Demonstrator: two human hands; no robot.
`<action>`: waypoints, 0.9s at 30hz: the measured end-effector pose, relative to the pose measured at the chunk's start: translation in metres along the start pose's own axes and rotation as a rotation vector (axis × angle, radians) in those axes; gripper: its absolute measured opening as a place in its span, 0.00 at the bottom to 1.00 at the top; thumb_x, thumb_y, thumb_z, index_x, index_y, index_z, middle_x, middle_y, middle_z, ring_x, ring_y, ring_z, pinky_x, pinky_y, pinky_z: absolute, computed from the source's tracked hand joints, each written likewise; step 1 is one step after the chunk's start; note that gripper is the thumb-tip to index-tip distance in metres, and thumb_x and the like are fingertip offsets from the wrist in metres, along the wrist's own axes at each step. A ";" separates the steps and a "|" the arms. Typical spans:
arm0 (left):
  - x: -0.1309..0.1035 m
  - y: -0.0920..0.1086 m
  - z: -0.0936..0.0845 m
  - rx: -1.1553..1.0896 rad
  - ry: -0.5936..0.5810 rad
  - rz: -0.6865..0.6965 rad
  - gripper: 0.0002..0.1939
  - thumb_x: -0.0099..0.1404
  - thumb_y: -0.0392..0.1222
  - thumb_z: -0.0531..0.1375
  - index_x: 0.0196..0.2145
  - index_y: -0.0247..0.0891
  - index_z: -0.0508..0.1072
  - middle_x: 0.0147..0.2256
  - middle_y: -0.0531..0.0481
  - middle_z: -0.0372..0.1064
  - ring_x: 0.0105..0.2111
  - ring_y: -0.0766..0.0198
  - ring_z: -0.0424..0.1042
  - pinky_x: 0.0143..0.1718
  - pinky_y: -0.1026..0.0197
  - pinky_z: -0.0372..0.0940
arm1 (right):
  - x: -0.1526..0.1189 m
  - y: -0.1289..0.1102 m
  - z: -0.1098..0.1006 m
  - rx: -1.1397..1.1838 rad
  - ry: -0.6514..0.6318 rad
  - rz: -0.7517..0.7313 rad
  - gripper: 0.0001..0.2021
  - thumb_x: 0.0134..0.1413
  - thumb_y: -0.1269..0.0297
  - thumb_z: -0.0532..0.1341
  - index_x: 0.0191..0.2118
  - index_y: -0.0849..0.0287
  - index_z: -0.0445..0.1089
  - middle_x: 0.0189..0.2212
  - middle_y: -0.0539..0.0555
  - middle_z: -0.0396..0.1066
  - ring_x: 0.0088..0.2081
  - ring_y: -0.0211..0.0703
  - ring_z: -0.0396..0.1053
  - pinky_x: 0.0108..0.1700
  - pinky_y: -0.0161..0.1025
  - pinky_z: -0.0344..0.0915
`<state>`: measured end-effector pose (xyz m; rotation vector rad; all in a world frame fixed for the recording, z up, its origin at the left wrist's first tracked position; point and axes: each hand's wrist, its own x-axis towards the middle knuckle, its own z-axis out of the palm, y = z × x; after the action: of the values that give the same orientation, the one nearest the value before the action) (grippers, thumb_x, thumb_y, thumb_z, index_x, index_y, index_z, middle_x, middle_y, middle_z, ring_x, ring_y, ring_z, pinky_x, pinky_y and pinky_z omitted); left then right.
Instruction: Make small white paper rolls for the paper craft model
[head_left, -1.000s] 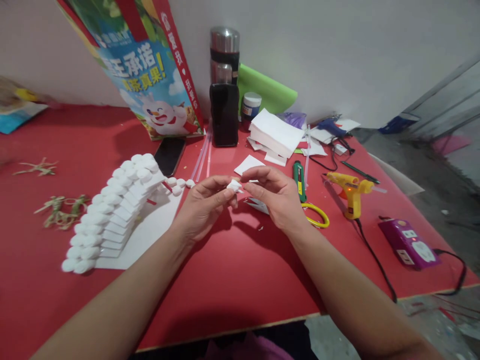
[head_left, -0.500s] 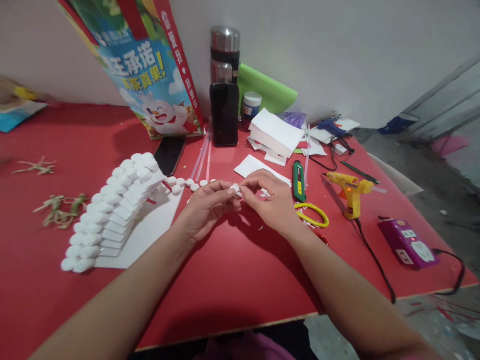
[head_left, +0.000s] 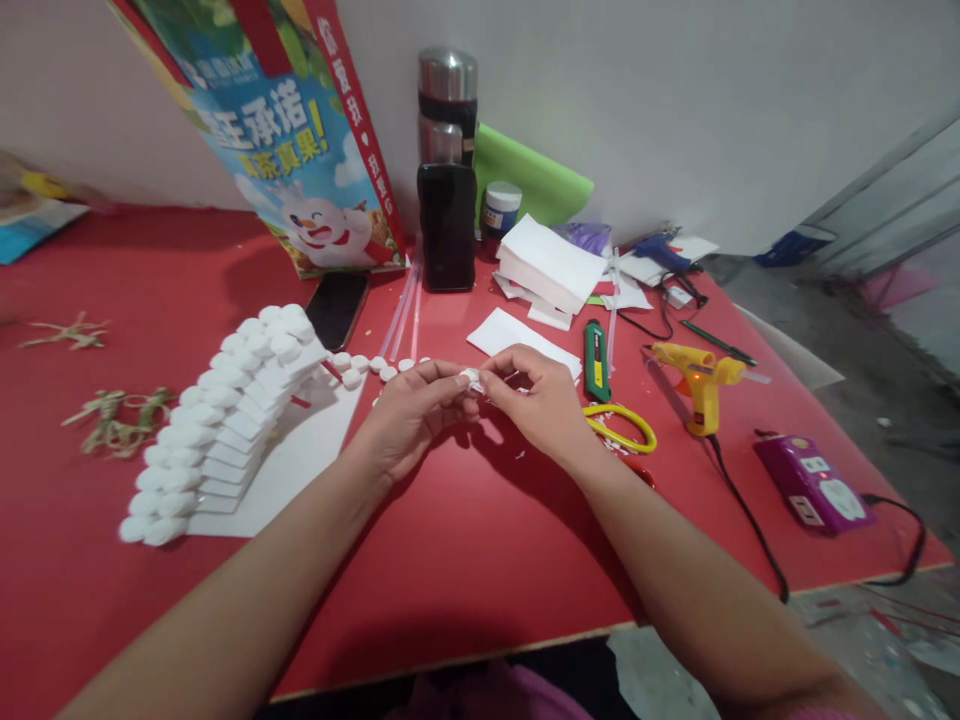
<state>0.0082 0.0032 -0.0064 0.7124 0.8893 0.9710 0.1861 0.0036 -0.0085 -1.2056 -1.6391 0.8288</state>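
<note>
A small white piece (head_left: 472,378) is pinched between the fingertips of both hands over the middle of the red table (head_left: 450,560). My left hand (head_left: 414,415) grips it from the left, its fingers curled. From the right, my right hand (head_left: 536,400) holds the same piece between thumb and forefinger. Small white discs (head_left: 360,364) lie in a row just beyond my left hand. To the left, a curved white stepped model (head_left: 240,430) edged with such discs stands on a white sheet (head_left: 300,480).
Right of my hands lie a green cutter (head_left: 596,360), yellow-handled scissors (head_left: 634,430), a yellow glue gun (head_left: 697,380) and a purple power socket (head_left: 814,485). Behind stand a phone (head_left: 448,230), a steel flask (head_left: 448,80), stacked white paper (head_left: 551,265) and a printed bag (head_left: 300,150).
The view has shifted very slightly. Both hands stay together on the small white piece, with only a slight change in the fingers.
</note>
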 end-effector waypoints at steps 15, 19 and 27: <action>-0.001 -0.002 0.002 0.066 0.071 0.038 0.17 0.52 0.42 0.76 0.35 0.37 0.74 0.25 0.48 0.76 0.24 0.60 0.75 0.24 0.59 0.71 | 0.009 0.000 -0.005 0.465 -0.066 0.275 0.20 0.58 0.46 0.69 0.26 0.55 0.67 0.23 0.48 0.67 0.25 0.37 0.64 0.30 0.38 0.65; -0.001 -0.001 0.001 0.063 0.052 0.032 0.17 0.52 0.42 0.76 0.35 0.37 0.74 0.24 0.48 0.75 0.24 0.58 0.75 0.23 0.58 0.71 | 0.013 0.001 -0.006 0.709 -0.080 0.429 0.24 0.46 0.49 0.76 0.22 0.55 0.62 0.21 0.46 0.62 0.23 0.35 0.58 0.26 0.37 0.60; -0.002 0.000 0.000 0.044 0.046 0.045 0.16 0.52 0.41 0.75 0.34 0.36 0.74 0.24 0.49 0.75 0.24 0.59 0.75 0.22 0.58 0.72 | 0.013 -0.004 -0.011 0.730 -0.174 0.394 0.19 0.40 0.54 0.79 0.29 0.57 0.71 0.23 0.46 0.68 0.25 0.34 0.63 0.31 0.37 0.64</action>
<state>0.0079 0.0019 -0.0055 0.7524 0.9403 1.0136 0.1941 0.0150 0.0024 -0.9393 -1.0590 1.6433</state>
